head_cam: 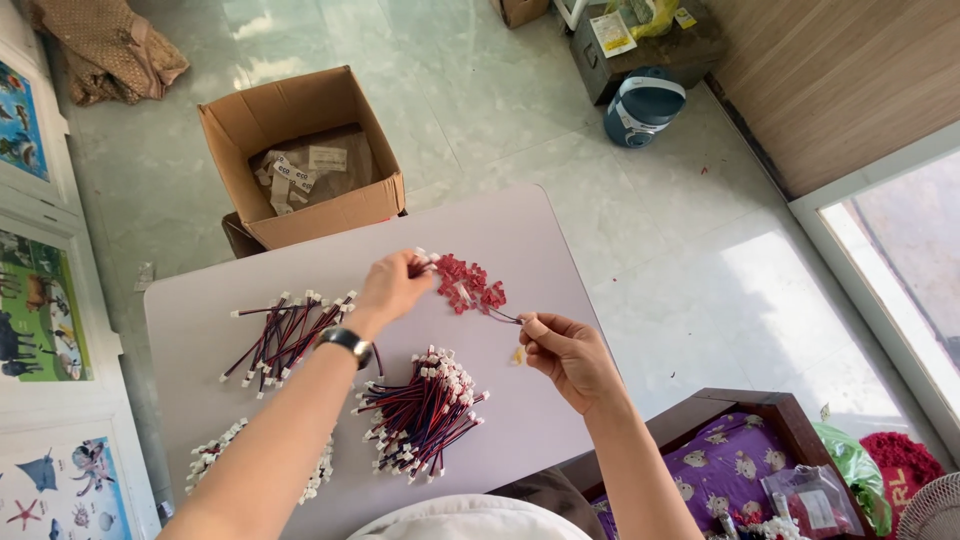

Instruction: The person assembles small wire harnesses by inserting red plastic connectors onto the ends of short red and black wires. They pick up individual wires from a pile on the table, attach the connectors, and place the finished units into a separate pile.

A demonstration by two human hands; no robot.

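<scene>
A: Desk (520,240) edges?
B: Left bare; open cardboard box (300,150) behind the far edge.
A: Obstructions?
B: Red-black wire bundles: (285,335) left, (425,410) centre.
A: Hands?
B: Left hand (392,288) pinches a white-tipped wire. Right hand (565,355) pinches the stem of the red connector cluster (470,285), between them, mid-desk.

A home room: tiled floor (520,110), rice cooker (643,105), bedding (720,470).

I see a matt, smooth grey table (520,240); the box (300,150) is rough brown cardboard; the floor (620,200) is glossy pale tile; the red connectors (470,285) look like shiny plastic; the wall (850,70) is wood-grained.
</scene>
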